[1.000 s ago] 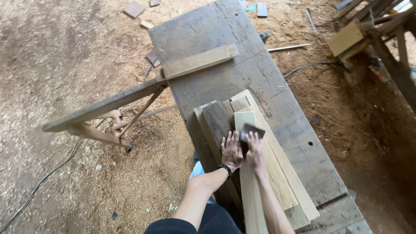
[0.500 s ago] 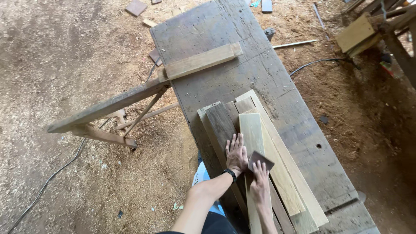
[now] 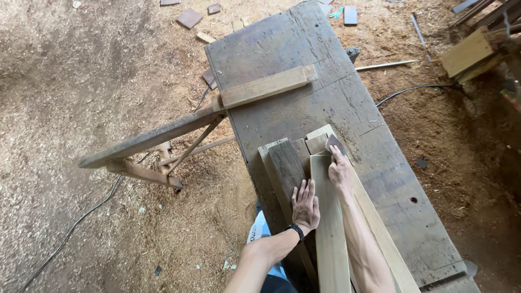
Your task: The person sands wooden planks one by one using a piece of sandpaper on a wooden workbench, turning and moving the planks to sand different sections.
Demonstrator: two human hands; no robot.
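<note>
Here, two hands on stacked boards
Left hand [image 3: 305, 206] flat, fingers together, on the dark board [image 3: 286, 165]; right hand [image 3: 340, 171] reaches forward, fingertips pinching sandpaper [image 3: 335, 143] on the pale plank's [image 3: 329, 228] far end

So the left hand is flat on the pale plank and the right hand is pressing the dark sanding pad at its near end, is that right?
Not quite. The head view shows the right hand pressing the dark sanding pad at the pale plank's far end, not the near end. The left hand does lie flat on it.
</note>
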